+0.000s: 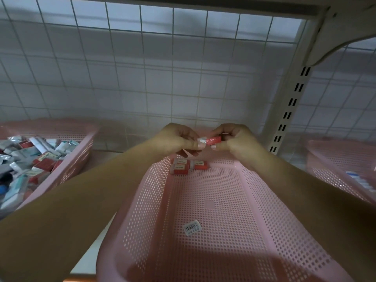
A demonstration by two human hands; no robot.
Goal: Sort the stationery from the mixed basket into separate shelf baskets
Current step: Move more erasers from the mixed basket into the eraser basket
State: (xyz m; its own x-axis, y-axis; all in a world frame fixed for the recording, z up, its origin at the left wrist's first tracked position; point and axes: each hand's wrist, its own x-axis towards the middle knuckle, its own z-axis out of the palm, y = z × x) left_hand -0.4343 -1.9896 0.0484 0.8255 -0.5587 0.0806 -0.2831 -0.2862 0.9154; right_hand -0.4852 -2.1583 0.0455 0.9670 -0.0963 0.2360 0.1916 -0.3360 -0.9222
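Both hands are meeting above the far end of the middle pink basket (234, 200), and between them they are holding a small red packet (212, 140) level in the air. The left hand (177, 139) is pinching the packet's pale, glossy end with thumb and curled fingers, while the right hand (236, 141) is pinching the opposite end the same way, so both grips are closing on the one item. Directly below, three red boxes (188, 166) with pale labels are lying close together against the basket's far wall, and a barcode sticker (191, 227) is sitting alone on the perforated floor nearer the camera. On the left, the mixed basket (75, 159) is standing well apart from the hands and is holding a heap of stationery (30, 159) — red, white, grey and teal packs jumbled together. On the right, another pink basket (335, 159) is holding a few blue-and-white items (360, 180), too blurred to identify. Behind everything a white wire grid (142, 68) is backing the shelf, beside a slotted upright (289, 110).
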